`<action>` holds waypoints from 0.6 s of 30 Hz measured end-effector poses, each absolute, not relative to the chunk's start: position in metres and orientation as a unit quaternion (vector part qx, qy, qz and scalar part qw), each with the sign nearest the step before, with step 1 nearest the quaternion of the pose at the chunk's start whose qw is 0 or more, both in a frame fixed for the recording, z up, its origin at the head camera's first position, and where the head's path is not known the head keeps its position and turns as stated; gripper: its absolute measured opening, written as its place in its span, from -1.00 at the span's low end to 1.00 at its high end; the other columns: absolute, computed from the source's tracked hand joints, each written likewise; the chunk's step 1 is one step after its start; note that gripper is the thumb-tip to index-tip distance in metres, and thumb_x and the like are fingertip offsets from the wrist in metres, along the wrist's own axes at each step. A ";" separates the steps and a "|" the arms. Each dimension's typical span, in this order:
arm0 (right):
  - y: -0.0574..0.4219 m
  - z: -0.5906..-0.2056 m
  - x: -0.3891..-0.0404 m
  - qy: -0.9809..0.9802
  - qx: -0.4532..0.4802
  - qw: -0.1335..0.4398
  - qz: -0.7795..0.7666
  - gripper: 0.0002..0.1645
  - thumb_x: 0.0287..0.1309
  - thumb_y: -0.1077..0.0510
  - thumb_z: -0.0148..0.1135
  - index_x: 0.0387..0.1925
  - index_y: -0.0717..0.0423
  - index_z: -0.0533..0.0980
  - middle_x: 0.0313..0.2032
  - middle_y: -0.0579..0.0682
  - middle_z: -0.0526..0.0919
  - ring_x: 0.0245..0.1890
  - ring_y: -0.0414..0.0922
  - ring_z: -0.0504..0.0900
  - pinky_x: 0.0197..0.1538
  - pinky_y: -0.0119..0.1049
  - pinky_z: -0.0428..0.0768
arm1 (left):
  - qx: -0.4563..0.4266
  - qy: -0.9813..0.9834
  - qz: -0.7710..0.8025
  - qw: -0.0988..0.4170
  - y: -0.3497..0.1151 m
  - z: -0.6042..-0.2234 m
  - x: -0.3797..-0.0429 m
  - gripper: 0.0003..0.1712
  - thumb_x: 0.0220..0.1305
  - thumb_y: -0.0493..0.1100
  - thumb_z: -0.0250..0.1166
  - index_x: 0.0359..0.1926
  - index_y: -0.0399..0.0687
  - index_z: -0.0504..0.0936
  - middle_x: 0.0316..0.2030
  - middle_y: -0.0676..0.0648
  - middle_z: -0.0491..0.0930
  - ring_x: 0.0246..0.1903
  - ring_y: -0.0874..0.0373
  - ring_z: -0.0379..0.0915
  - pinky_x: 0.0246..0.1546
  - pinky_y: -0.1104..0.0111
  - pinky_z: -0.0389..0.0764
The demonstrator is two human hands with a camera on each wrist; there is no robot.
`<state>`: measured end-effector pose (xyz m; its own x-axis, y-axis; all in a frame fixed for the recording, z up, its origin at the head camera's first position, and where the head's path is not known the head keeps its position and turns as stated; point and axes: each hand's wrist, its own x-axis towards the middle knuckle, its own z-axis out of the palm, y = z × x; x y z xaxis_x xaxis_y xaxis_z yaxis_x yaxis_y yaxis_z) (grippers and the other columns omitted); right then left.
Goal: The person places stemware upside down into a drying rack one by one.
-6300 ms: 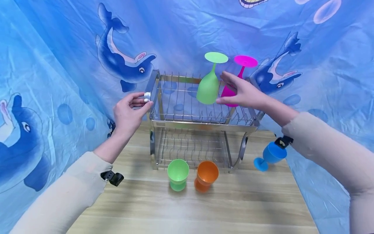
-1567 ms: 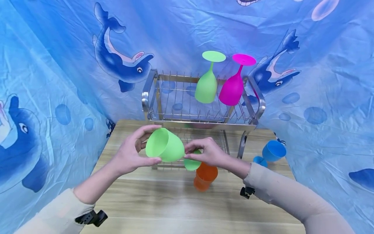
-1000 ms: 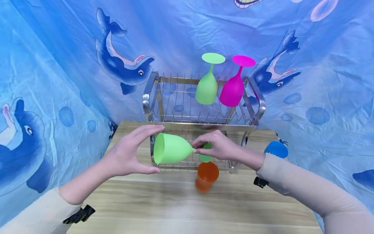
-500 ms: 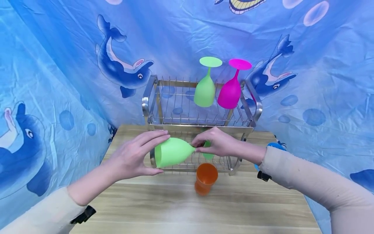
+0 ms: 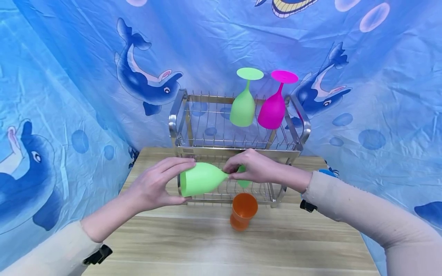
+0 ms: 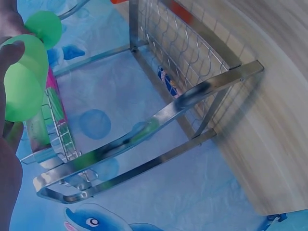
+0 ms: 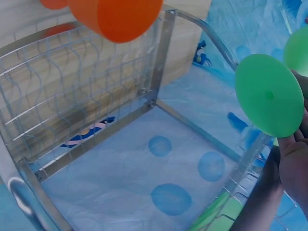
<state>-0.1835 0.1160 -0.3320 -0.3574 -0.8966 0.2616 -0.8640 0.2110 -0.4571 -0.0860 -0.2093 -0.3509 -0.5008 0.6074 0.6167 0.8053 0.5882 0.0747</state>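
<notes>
A light green goblet (image 5: pixel 202 179) lies sideways in the air before the rack, its mouth toward the left. My left hand (image 5: pixel 155 188) holds the bowl near the rim, fingers above and thumb below. My right hand (image 5: pixel 253 168) pinches the stem, partly hiding the foot. That round green foot (image 7: pixel 269 96) faces the camera in the right wrist view. In the left wrist view, dark fingers (image 6: pixel 10 52) overlap the green bowl. Another green goblet (image 5: pixel 243 109) and a magenta goblet (image 5: pixel 272 111) stand upside down on the top tier of the metal rack (image 5: pixel 238 153).
An orange goblet (image 5: pixel 244 207) stands upright on the wooden table (image 5: pixel 207 245), just in front of the rack. A blue goblet (image 5: pixel 327 173) at the right is mostly hidden behind my right sleeve. Blue dolphin-print sheeting (image 5: pixel 207 42) surrounds the table.
My left hand has left the rack's handle, and my right hand the upper goblets. The front green goblet has been lifted off the table and tipped sideways; my left hand opened briefly, then closed on it again.
</notes>
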 end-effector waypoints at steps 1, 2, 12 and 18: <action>0.117 -0.329 -0.183 0.780 -0.563 0.022 -0.273 -0.65 0.22 0.23 0.58 0.04 0.14 0.76 -0.08 -0.03 0.85 -0.13 -0.18 0.82 -0.01 -0.27 0.81 | -0.413 -0.848 -0.188 0.276 -0.210 -0.351 -0.085 0.18 -0.42 0.01 0.86 0.36 -0.11 0.59 0.27 -0.11 0.63 0.21 -0.07 0.62 0.29 0.17 0.66; 0.118 -0.326 -0.181 0.782 -0.558 0.013 -0.278 -0.59 0.20 0.20 0.60 0.09 0.14 0.74 -0.04 -0.02 0.84 -0.08 -0.14 0.83 0.02 -0.23 0.81 | -0.410 -0.846 -0.198 0.277 -0.211 -0.351 -0.085 0.18 -0.43 -0.01 0.86 0.36 -0.11 0.59 0.27 -0.11 0.64 0.20 -0.08 0.62 0.33 0.24 0.62; 0.169 -0.310 -0.169 0.777 -0.410 -0.005 -0.477 -0.24 0.17 0.31 0.60 0.39 0.18 0.55 0.31 0.09 0.67 0.29 -0.01 0.68 0.31 -0.20 0.66 | -0.331 -0.849 -0.294 0.287 -0.224 -0.353 -0.076 0.07 -0.31 0.03 0.82 0.34 -0.07 0.63 0.22 -0.09 0.69 0.19 0.02 0.63 0.30 0.61 0.48; 0.188 -0.342 -0.160 0.757 -0.338 0.023 -0.559 -0.24 0.28 0.36 0.49 0.47 0.19 0.45 0.37 0.16 0.60 0.33 -0.11 0.64 0.32 -0.34 0.62 | -0.275 -0.835 -0.400 0.260 -0.223 -0.365 -0.068 0.10 -0.38 -0.23 0.85 0.34 -0.11 0.63 0.22 -0.10 0.67 0.22 0.25 0.57 0.14 0.55 0.64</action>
<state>-0.1604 0.1879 -0.3416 -0.7705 -0.5370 0.3434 -0.4865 0.1472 -0.8612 -0.0676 -0.2229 -0.3646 -0.7134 0.2516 0.6541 0.6675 0.5280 0.5250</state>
